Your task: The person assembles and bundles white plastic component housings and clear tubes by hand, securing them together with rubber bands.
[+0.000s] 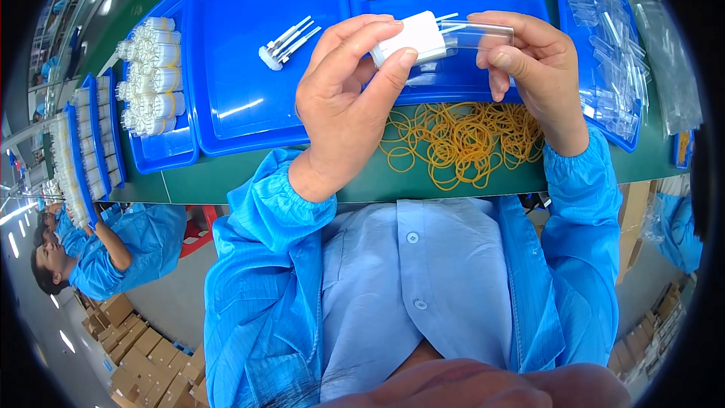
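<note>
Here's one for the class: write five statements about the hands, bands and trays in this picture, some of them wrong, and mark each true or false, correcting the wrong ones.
1. The left hand grips a white piece. True.
2. The right hand's fingers are on a yellow band. False: the right hand has its fingers on a clear plastic piece.
3. Yellow bands lie on the green table. True.
4. The bands are stretched around the left wrist. False: they lie loose.
5. Clear pieces fill the right-hand tray. True.

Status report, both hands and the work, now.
Left hand holding white piece. Right hand on right end of clear tube. Whether joined, can't tell. Rubber bands near, not blocking.
</note>
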A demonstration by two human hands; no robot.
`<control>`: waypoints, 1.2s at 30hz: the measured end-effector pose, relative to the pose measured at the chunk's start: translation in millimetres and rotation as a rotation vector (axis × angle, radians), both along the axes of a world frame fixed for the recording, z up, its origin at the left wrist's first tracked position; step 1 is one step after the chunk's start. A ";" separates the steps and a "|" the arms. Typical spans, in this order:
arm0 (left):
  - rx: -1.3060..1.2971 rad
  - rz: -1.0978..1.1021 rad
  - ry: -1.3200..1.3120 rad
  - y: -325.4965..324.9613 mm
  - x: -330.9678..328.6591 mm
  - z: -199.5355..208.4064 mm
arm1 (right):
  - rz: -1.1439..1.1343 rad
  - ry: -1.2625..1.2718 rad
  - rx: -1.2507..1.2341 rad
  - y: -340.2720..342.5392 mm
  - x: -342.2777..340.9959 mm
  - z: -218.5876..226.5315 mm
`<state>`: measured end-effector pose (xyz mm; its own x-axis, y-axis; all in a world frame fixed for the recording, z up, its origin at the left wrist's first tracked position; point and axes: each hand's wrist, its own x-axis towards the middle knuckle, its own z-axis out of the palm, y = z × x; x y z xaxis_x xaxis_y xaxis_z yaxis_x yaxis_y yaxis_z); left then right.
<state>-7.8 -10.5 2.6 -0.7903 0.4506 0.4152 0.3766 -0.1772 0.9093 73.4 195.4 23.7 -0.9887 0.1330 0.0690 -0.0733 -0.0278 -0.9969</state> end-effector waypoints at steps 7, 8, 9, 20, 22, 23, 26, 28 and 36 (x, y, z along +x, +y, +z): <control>0.033 -0.010 -0.074 0.8 1.5 -0.8 | -0.002 0.004 0.036 1.8 -0.1 -0.6; 0.033 -0.009 -0.074 0.4 1.5 -1.0 | 0.011 0.014 0.043 2.6 -0.2 -1.0; 0.024 -0.006 -0.074 0.1 1.3 -1.2 | 0.023 0.023 0.051 3.5 -0.2 -1.1; -0.019 -0.009 0.011 0.3 0.1 0.4 | 0.035 -0.007 -0.129 1.3 -1.6 -4.4; -0.028 0.006 0.044 0.5 1.5 0.1 | 0.027 -0.004 -0.178 0.2 -2.3 -6.0; -0.028 0.006 0.044 0.1 1.8 0.3 | 0.030 0.001 -0.193 0.1 -2.5 -7.0; -0.060 0.010 0.056 0.7 1.2 1.7 | 0.014 0.014 -0.113 -0.2 -0.8 -5.2; -0.047 -0.002 0.009 0.1 1.4 2.3 | 0.005 0.023 -0.021 -0.3 -0.6 -4.3; -0.021 -0.011 0.030 0.0 2.5 0.6 | 0.051 0.054 -0.092 7.3 -3.2 -5.4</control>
<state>-5.2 -10.4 3.2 -0.7724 0.4684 0.4289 0.4018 -0.1626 0.9012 70.2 202.7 18.3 -0.9895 0.0908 0.1123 -0.1232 -0.1243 -0.9846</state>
